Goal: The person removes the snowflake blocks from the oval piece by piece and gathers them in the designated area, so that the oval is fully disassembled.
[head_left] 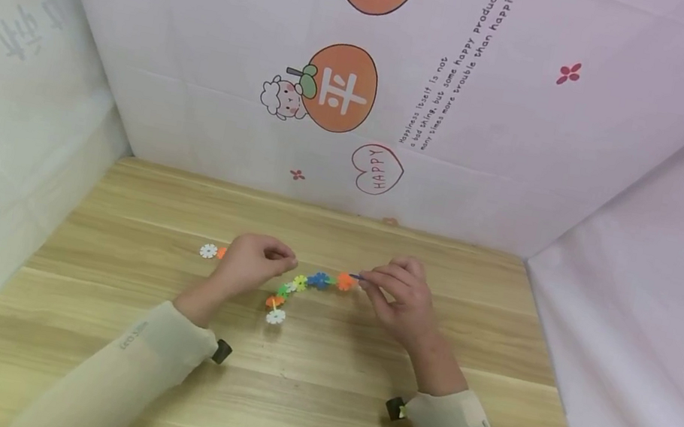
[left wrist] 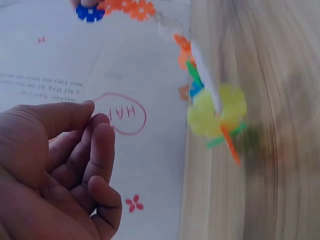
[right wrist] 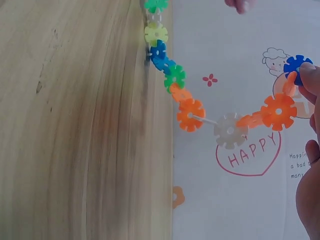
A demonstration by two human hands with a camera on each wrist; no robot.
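A chain of interlocked, notched plastic discs [right wrist: 190,115] in several colours hangs between the hands. My right hand [head_left: 399,296] pinches the dark blue disc [right wrist: 296,67] at its end, beside an orange disc [right wrist: 279,111]. From there the chain sags and curves towards the left hand, past a blue disc [head_left: 321,281] and down to a white disc [head_left: 276,316]. My left hand [left wrist: 65,160] is raised beside the chain, fingers loosely bent, thumb tip close to the index tip, with nothing visible between them. The near yellow disc [left wrist: 217,111] looks blurred in the left wrist view.
Left of the left hand are another white disc [head_left: 208,251] and an orange piece [head_left: 221,252], partly behind the hand. The wooden table [head_left: 308,406] is bounded by a printed white cloth [head_left: 467,205] at the back and plain-looking cloth at both sides.
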